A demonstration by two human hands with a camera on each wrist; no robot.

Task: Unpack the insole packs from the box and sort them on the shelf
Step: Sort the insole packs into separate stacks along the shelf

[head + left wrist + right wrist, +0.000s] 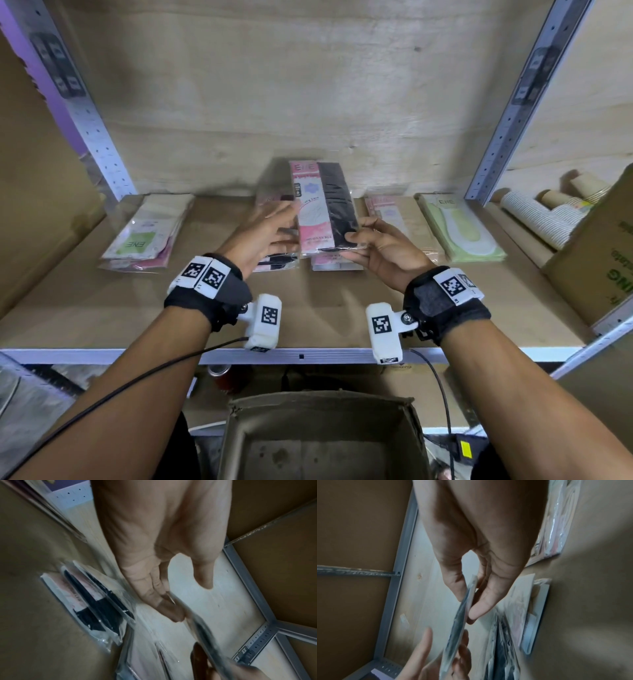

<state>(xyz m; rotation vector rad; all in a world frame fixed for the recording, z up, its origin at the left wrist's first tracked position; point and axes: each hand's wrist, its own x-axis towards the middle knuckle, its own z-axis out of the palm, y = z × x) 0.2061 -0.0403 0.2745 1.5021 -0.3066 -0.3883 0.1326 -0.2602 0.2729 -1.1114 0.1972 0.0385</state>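
Observation:
A pink-and-black insole pack [322, 205] is held tilted above the middle of the shelf [102, 308]. My right hand [356, 241] pinches its lower right corner between thumb and fingers; in the right wrist view the pinch [469, 601] closes on the pack's edge [455, 632]. My left hand [281, 222] has its fingers straight and touches the pack's left side; in the left wrist view its fingertips [171, 609] meet the pack [202, 632] and the thumb stands apart. The open cardboard box [236, 445] sits below the shelf and shows a bare bottom.
Insole packs lie in piles on the shelf: green-and-pink at the left [147, 233], pink-and-black under my hands [277, 265], beige [397, 219] and green [459, 229] at the right. Paper cups [541, 212] and a carton [596, 253] stand beyond the right upright.

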